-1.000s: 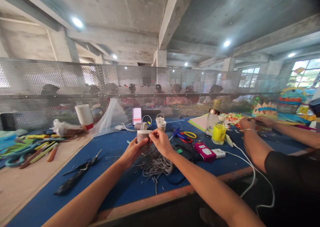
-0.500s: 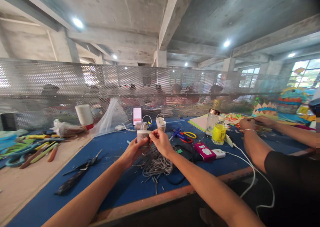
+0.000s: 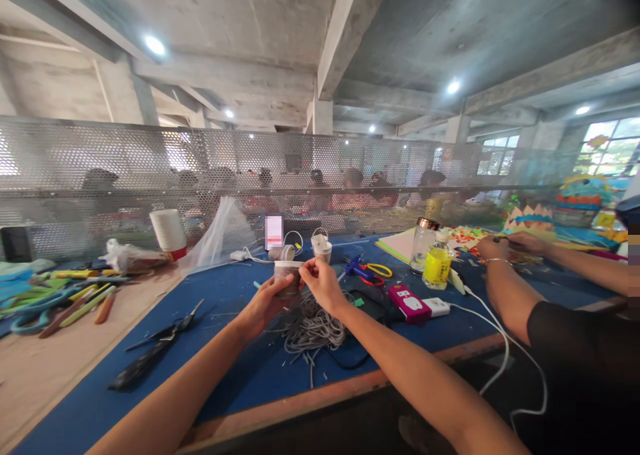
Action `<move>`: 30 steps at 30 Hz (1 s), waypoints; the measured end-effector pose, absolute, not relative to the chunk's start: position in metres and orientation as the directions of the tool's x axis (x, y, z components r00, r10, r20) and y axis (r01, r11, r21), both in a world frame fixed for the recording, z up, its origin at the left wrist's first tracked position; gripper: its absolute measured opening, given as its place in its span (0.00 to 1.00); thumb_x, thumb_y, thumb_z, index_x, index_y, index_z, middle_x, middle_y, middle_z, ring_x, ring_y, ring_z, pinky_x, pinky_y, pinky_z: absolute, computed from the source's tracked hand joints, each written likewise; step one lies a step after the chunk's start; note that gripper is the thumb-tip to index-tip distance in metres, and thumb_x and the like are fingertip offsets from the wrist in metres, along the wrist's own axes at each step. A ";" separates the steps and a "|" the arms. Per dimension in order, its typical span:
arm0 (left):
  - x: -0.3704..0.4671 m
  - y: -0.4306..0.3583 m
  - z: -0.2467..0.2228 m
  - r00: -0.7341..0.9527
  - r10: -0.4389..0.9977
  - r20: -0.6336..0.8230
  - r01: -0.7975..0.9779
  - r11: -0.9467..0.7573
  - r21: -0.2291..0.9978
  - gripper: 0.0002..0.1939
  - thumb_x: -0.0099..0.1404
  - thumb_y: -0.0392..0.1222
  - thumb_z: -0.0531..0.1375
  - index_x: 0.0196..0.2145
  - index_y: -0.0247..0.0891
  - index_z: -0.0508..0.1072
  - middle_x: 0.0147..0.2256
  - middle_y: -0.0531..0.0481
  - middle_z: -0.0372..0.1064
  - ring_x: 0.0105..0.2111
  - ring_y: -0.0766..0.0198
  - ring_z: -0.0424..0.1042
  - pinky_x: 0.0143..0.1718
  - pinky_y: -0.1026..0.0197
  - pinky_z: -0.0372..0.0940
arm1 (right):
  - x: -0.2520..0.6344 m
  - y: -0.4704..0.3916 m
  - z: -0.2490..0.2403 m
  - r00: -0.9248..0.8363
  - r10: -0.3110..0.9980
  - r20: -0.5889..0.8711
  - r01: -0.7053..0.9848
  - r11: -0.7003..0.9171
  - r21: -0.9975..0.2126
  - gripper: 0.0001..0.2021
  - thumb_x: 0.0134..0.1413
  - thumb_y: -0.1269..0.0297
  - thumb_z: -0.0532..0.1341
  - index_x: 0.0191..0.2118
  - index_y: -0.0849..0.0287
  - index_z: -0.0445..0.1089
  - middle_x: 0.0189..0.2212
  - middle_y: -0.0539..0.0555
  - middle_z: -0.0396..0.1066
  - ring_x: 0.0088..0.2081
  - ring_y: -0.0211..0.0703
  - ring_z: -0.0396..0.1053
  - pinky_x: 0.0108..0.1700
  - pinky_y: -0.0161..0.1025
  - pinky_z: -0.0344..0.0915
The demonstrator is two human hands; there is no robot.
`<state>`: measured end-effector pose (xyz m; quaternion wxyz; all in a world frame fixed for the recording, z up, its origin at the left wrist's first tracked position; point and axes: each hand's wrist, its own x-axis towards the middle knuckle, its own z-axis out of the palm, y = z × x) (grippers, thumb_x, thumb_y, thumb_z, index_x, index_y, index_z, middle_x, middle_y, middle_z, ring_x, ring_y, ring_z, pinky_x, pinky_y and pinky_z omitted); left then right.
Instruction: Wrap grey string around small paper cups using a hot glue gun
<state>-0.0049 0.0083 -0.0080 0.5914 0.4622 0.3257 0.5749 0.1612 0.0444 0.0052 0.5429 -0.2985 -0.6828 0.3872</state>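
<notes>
My left hand (image 3: 265, 304) is wrapped round a small paper cup (image 3: 287, 268) with a white rim and grey-brown cord covering its side. The fingers of my right hand (image 3: 321, 283) are pinched together at the cup's right side; what lies between the fingertips is too small to make out. Beneath both hands, a tangled pile of grey cord (image 3: 316, 328) spreads over the blue table mat (image 3: 240, 375). Just behind my right hand stands a small white cup with a handle (image 3: 321, 245). Behind the held cup are a grey roll (image 3: 285, 253) and an upright phone (image 3: 273, 232).
Black scissors (image 3: 160, 348) lie at left, beyond them several hand tools (image 3: 85, 305) and stacked paper cups (image 3: 168, 231). To the right are a blue glue gun (image 3: 359, 268), a magenta box (image 3: 410, 304), a yellow-labelled bottle (image 3: 438, 264) and a glass jar (image 3: 423, 247). A co-worker's arms (image 3: 515, 295) reach in at right.
Almost nothing differs. Both hands stay at the cup, which seems slightly turned or tilted, and the co-worker's hands have shifted a little.
</notes>
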 end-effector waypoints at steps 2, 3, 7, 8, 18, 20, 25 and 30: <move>-0.004 0.008 -0.007 0.117 0.983 0.142 -0.378 -0.088 0.922 0.17 0.60 0.46 0.73 0.43 0.32 0.83 0.39 0.42 0.81 0.37 0.59 0.77 0.43 0.61 0.70 | 0.161 0.045 0.005 -0.228 0.829 0.511 -0.007 0.523 -0.852 0.09 0.60 0.57 0.61 0.34 0.56 0.66 0.25 0.48 0.74 0.28 0.42 0.76 0.36 0.38 0.72; -0.003 0.008 -0.006 0.115 0.983 0.142 -0.374 -0.090 0.923 0.18 0.59 0.46 0.73 0.43 0.32 0.83 0.38 0.41 0.81 0.37 0.59 0.77 0.43 0.62 0.70 | 0.161 0.045 0.005 -0.225 0.830 0.511 -0.003 0.524 -0.852 0.09 0.60 0.57 0.61 0.34 0.56 0.66 0.24 0.48 0.73 0.28 0.42 0.76 0.36 0.38 0.72; -0.002 0.007 -0.005 0.090 0.980 0.175 -0.336 -0.136 0.932 0.20 0.58 0.47 0.74 0.45 0.31 0.81 0.39 0.41 0.80 0.38 0.58 0.77 0.43 0.61 0.69 | 0.160 0.045 0.006 -0.211 0.831 0.514 0.004 0.527 -0.850 0.08 0.60 0.58 0.61 0.34 0.56 0.66 0.24 0.48 0.73 0.27 0.42 0.75 0.36 0.38 0.72; -0.002 0.007 -0.005 0.079 0.979 0.186 -0.324 -0.151 0.934 0.21 0.59 0.47 0.74 0.46 0.31 0.81 0.39 0.41 0.80 0.38 0.58 0.77 0.42 0.61 0.69 | 0.160 0.045 0.006 -0.210 0.831 0.515 0.002 0.527 -0.850 0.08 0.60 0.58 0.61 0.34 0.56 0.66 0.24 0.48 0.73 0.27 0.42 0.75 0.36 0.38 0.72; -0.002 0.007 -0.004 0.114 0.978 0.173 -0.345 -0.124 0.930 0.18 0.61 0.48 0.72 0.43 0.32 0.82 0.40 0.40 0.81 0.38 0.57 0.77 0.46 0.59 0.69 | 0.162 0.044 0.007 -0.219 0.820 0.529 0.010 0.544 -0.839 0.08 0.60 0.57 0.61 0.34 0.55 0.66 0.23 0.47 0.72 0.26 0.42 0.74 0.35 0.38 0.71; -0.002 0.006 -0.004 0.114 0.981 0.157 -0.353 -0.108 0.929 0.18 0.61 0.48 0.72 0.43 0.32 0.82 0.40 0.39 0.81 0.39 0.56 0.77 0.46 0.59 0.70 | 0.162 0.043 0.007 -0.218 0.821 0.527 0.010 0.542 -0.840 0.08 0.61 0.57 0.61 0.34 0.55 0.66 0.23 0.47 0.72 0.26 0.42 0.74 0.34 0.38 0.71; -0.003 0.008 -0.007 0.121 0.982 0.144 -0.370 -0.089 0.925 0.17 0.62 0.47 0.71 0.43 0.32 0.82 0.40 0.39 0.81 0.38 0.57 0.78 0.45 0.60 0.70 | 0.162 0.042 0.007 -0.222 0.825 0.520 0.008 0.535 -0.845 0.09 0.61 0.57 0.62 0.34 0.55 0.66 0.23 0.47 0.72 0.25 0.41 0.74 0.34 0.37 0.71; -0.003 0.007 -0.007 0.142 0.980 0.142 -0.366 -0.081 0.927 0.17 0.62 0.48 0.71 0.42 0.32 0.82 0.40 0.38 0.81 0.39 0.56 0.78 0.45 0.58 0.71 | 0.162 0.044 0.006 -0.233 0.825 0.515 0.014 0.532 -0.847 0.09 0.61 0.57 0.61 0.34 0.56 0.65 0.23 0.46 0.71 0.25 0.40 0.73 0.34 0.37 0.71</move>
